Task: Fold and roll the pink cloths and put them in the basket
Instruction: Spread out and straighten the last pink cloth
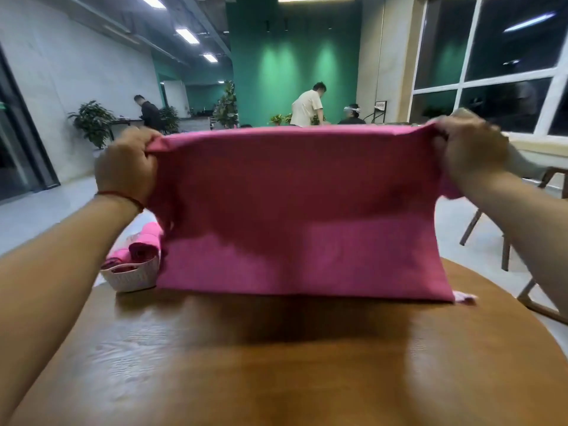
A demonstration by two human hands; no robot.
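Observation:
A pink cloth (295,210) hangs spread out in front of me, held up above the round wooden table (276,364). My left hand (126,167) grips its upper left corner and my right hand (473,149) grips its upper right corner. The cloth's lower edge reaches down to the tabletop. A white woven basket (132,276) stands at the table's far left, just left of the cloth. Rolled pink cloths (144,249) lie inside it. A small pale pink bit (464,296) shows at the cloth's lower right corner.
Wooden chairs (507,241) stand to the right of the table. Several people are far back in the room near a green wall, with potted plants (92,121) at the left. Large windows fill the right side.

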